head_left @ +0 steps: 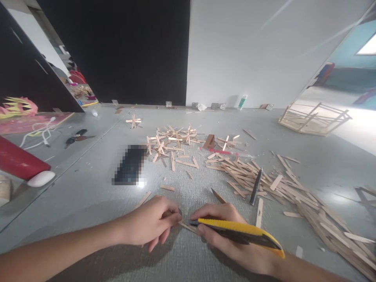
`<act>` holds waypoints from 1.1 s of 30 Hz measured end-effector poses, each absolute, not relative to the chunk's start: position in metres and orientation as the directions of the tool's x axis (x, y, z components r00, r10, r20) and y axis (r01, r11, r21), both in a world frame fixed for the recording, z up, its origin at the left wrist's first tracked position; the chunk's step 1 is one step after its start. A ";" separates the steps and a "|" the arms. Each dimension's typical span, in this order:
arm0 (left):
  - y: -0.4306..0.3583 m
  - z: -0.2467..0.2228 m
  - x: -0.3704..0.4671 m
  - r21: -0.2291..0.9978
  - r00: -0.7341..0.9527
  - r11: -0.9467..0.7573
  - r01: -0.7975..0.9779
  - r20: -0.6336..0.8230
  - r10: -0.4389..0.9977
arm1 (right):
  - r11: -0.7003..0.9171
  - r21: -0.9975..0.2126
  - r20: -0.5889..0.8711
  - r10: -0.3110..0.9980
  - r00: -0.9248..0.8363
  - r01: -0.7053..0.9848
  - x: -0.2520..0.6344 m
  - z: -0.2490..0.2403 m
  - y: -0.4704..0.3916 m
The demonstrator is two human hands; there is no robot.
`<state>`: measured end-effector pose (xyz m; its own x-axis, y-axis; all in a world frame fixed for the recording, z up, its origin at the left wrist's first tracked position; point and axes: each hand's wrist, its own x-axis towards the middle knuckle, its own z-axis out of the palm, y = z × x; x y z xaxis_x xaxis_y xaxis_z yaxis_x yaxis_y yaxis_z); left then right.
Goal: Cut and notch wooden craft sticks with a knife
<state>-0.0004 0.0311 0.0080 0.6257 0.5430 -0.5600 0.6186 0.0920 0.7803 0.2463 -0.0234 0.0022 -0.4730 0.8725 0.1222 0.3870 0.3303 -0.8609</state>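
Note:
Low in the middle of the head view, my left hand (157, 221) pinches the end of a thin wooden stick (189, 227) between thumb and finger. My right hand (226, 231) is wrapped round a yellow and black utility knife (241, 230), its front end pointing left at the stick. The stick spans the small gap between the two hands. Where the blade meets the wood is too small to tell. Just beyond my right hand lies a pointed brown piece (218, 196), partly hidden by the fingers.
Many wooden sticks (243, 172) spread to the right, beside a dark pen (256, 187). Small stick assemblies (160, 147) lie farther ahead. A blurred dark rectangle (129, 164) is left of centre. A red cylinder (20, 158) stands out far left; a stick frame (314, 119) sits back right.

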 end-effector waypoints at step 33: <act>0.035 0.005 -0.001 0.824 0.703 0.021 0.566 -0.496 0.509 | -0.130 -0.956 -0.277 0.690 -0.668 0.262 0.253 0.019 -0.019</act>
